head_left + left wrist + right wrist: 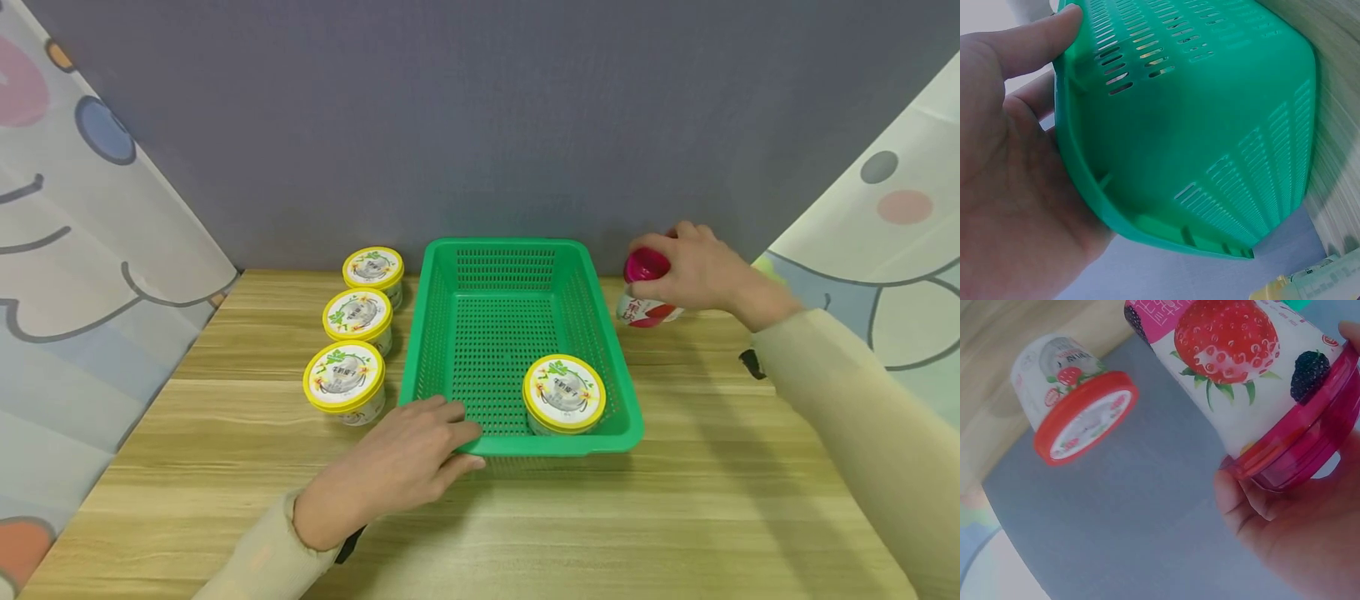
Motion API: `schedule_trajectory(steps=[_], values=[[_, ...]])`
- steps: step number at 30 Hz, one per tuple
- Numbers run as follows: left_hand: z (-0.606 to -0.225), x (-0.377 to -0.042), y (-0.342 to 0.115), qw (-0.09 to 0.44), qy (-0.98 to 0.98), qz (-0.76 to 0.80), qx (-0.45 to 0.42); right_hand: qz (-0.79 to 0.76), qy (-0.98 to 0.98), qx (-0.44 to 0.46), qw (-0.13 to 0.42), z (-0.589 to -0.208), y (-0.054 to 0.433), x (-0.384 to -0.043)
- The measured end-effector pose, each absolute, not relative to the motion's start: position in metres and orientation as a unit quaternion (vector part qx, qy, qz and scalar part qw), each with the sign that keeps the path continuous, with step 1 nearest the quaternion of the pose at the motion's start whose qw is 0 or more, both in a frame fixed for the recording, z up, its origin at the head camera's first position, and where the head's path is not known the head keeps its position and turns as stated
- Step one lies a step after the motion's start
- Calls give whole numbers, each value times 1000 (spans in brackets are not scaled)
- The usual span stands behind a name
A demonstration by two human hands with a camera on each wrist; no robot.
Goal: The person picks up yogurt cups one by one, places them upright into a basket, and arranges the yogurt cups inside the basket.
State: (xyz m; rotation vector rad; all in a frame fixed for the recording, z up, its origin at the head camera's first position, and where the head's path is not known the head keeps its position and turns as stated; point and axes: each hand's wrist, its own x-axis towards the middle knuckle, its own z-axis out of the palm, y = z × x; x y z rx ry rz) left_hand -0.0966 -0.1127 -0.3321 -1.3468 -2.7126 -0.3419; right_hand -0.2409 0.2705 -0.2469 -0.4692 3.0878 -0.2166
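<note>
Green basket (536, 447) is gripped at its near rim by the left hand (397, 454), fingers curled, prob so it won't slide, while the pink-lidded cup (1235, 381) on its right is pinched round its handy lid (1310, 444) by the right hand (697, 271).

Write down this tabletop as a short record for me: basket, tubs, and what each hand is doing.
Basket: green basket on a wooden table
Inside basket: one yellow-lidded tub
Left of basket: three more yellow-lidded tubs, in a row
Left hand: grips the basket's near rim
Right hand: holds a pink-lidded cup by the lid, right of the basket
Near right hand: red-lidded tub, apart from the cup
</note>
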Motion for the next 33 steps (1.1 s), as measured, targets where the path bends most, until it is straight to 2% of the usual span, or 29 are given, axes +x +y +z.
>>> schedule_trajectory(steps=[19,33], values=[[-332,-96,-112,47,-891,-109,-438,-76,985,-154,4,-214,248,-239],[-331,-96,-112,41,-891,-110,-439,-85,978,-190,-6,-210,225,-232]])
